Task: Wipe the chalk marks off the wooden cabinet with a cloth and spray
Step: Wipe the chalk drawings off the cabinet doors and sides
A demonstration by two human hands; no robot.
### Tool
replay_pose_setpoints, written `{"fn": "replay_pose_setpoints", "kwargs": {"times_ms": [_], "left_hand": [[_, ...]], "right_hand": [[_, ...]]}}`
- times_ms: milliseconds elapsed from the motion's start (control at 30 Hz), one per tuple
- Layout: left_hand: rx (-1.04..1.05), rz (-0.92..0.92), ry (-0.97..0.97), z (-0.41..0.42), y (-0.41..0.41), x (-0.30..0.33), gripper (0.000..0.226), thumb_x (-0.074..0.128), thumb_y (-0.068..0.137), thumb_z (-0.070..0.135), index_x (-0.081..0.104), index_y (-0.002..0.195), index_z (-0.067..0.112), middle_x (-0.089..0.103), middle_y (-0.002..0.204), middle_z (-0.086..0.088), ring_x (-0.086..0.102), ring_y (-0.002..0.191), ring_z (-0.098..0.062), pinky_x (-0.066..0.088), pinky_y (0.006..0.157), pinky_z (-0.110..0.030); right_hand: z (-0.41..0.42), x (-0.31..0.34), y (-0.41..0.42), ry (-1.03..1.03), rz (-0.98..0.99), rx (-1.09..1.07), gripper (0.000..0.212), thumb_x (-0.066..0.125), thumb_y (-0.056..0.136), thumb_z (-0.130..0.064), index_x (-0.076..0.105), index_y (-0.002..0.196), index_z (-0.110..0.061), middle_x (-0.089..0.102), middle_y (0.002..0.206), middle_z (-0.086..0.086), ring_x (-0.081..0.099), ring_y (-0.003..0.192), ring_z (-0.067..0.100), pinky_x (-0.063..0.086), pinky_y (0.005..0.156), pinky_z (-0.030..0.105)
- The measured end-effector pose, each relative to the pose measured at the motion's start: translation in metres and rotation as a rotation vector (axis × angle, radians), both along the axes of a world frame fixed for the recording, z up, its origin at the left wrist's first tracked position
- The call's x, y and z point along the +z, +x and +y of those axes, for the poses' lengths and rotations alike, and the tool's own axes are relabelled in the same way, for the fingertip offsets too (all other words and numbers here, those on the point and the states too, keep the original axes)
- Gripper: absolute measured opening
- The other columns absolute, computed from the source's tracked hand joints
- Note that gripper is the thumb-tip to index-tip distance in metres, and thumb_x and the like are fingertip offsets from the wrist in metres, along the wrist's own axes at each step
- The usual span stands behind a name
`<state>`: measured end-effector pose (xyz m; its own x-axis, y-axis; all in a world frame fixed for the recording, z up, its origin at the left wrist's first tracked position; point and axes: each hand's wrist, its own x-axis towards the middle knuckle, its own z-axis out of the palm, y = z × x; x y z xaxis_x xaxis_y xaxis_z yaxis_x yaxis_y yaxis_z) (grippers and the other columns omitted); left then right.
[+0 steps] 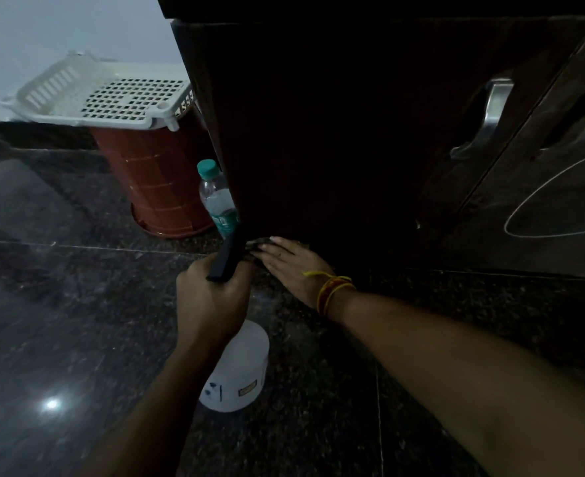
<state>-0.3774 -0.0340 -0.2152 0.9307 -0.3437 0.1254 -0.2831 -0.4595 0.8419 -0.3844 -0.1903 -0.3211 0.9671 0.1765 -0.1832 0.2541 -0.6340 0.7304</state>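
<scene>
The dark wooden cabinet fills the upper right; white chalk marks curve across its right-hand door. My left hand grips the black trigger head of a white spray bottle, whose nozzle points at the cabinet's lower left corner. My right hand, with yellow and red threads at the wrist, lies with straight fingers on a dark cloth at the foot of the cabinet. Most of the cloth is hidden under the fingers and in shadow.
A red-brown basket with a white perforated lid stands left of the cabinet. A clear water bottle with a green cap stands between basket and cabinet. Two metal handles are on the doors. The floor is dark polished stone.
</scene>
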Motion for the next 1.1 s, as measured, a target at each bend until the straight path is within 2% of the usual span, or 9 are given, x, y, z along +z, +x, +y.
{"fn": "replay_pose_setpoints", "kwargs": {"times_ms": [200,300,467,567,700,833,900,1000,1100], "left_hand": [[0.012,-0.014,-0.003,0.006,0.003,0.0,0.042,0.056,0.08,0.03,0.061,0.078,-0.012,0.062,0.066,-0.031,0.057,0.056,-0.05,0.049,0.049,-0.056],[0.019,0.001,-0.014,0.004,0.006,0.002,0.039,0.057,0.079,0.028,0.058,0.072,-0.01,0.058,0.059,-0.03,0.056,0.055,-0.05,0.045,0.047,-0.054],[-0.025,0.016,-0.028,-0.007,-0.002,0.003,0.045,0.054,0.075,0.036,0.058,0.072,-0.009,0.059,0.062,-0.03,0.057,0.055,-0.05,0.049,0.048,-0.057],[-0.068,0.009,-0.036,-0.015,-0.011,0.006,0.047,0.054,0.076,0.039,0.055,0.069,-0.008,0.054,0.059,-0.03,0.055,0.054,-0.049,0.046,0.047,-0.054],[-0.144,-0.013,-0.043,-0.029,-0.023,0.011,0.046,0.055,0.08,0.037,0.046,0.062,-0.004,0.049,0.053,-0.026,0.051,0.048,-0.043,0.044,0.043,-0.046],[-0.184,-0.043,-0.086,-0.043,-0.036,0.015,0.039,0.054,0.081,0.035,0.04,0.055,0.009,0.041,0.045,-0.005,0.036,0.039,-0.012,0.024,0.038,-0.022],[-0.171,-0.041,-0.131,-0.051,-0.041,0.019,0.039,0.053,0.082,0.035,0.046,0.06,0.003,0.044,0.048,-0.014,0.035,0.04,-0.016,0.024,0.038,-0.024],[-0.121,-0.068,-0.229,-0.064,-0.045,0.028,0.043,0.054,0.084,0.036,0.055,0.072,-0.006,0.054,0.059,-0.03,0.049,0.05,-0.041,0.035,0.042,-0.043],[-0.078,-0.052,-0.315,-0.073,-0.047,0.032,0.042,0.057,0.088,0.034,0.056,0.076,-0.006,0.057,0.066,-0.033,0.054,0.055,-0.048,0.044,0.042,-0.05]], "right_hand": [[0.01,0.004,0.014,0.05,-0.031,0.037,0.057,0.02,0.1,-0.033,0.005,0.15,-0.01,-0.006,0.16,0.007,-0.006,0.147,0.027,-0.011,0.117,0.047],[-0.006,0.006,0.001,0.184,-0.113,0.067,0.053,0.022,0.099,-0.025,0.014,0.149,-0.009,0.006,0.16,0.006,0.006,0.147,0.025,-0.006,0.118,0.043],[-0.055,0.01,-0.05,0.247,-0.298,0.088,0.049,0.055,0.089,-0.029,0.049,0.136,-0.018,0.043,0.147,-0.001,0.04,0.136,0.018,0.022,0.116,0.038],[-0.077,0.018,-0.077,0.259,-0.359,0.01,0.063,0.066,0.08,-0.034,0.046,0.138,-0.02,0.041,0.148,-0.001,0.04,0.136,0.019,0.015,0.117,0.043],[-0.094,0.044,-0.104,0.328,-0.547,-0.068,0.055,0.052,0.087,-0.018,0.041,0.141,-0.015,0.037,0.151,0.006,0.038,0.137,0.027,0.012,0.117,0.046],[-0.094,0.078,-0.106,0.392,-0.766,-0.141,0.05,0.035,0.091,-0.013,0.037,0.142,-0.014,0.034,0.152,0.011,0.034,0.138,0.031,0.014,0.115,0.05],[-0.091,0.085,-0.109,0.455,-0.873,-0.146,0.047,0.043,0.093,-0.008,0.04,0.139,-0.014,0.034,0.152,0.012,0.032,0.138,0.032,0.02,0.115,0.05],[-0.087,0.09,-0.112,0.548,-0.995,-0.169,0.037,0.049,0.09,-0.008,0.057,0.125,-0.014,0.047,0.138,0.017,0.051,0.118,0.038,0.044,0.094,0.047],[-0.086,0.084,-0.115,0.873,-0.997,-0.451,0.036,0.049,0.087,-0.026,0.059,0.12,-0.014,0.053,0.128,0.019,0.056,0.109,0.039,0.05,0.088,0.045]]}}
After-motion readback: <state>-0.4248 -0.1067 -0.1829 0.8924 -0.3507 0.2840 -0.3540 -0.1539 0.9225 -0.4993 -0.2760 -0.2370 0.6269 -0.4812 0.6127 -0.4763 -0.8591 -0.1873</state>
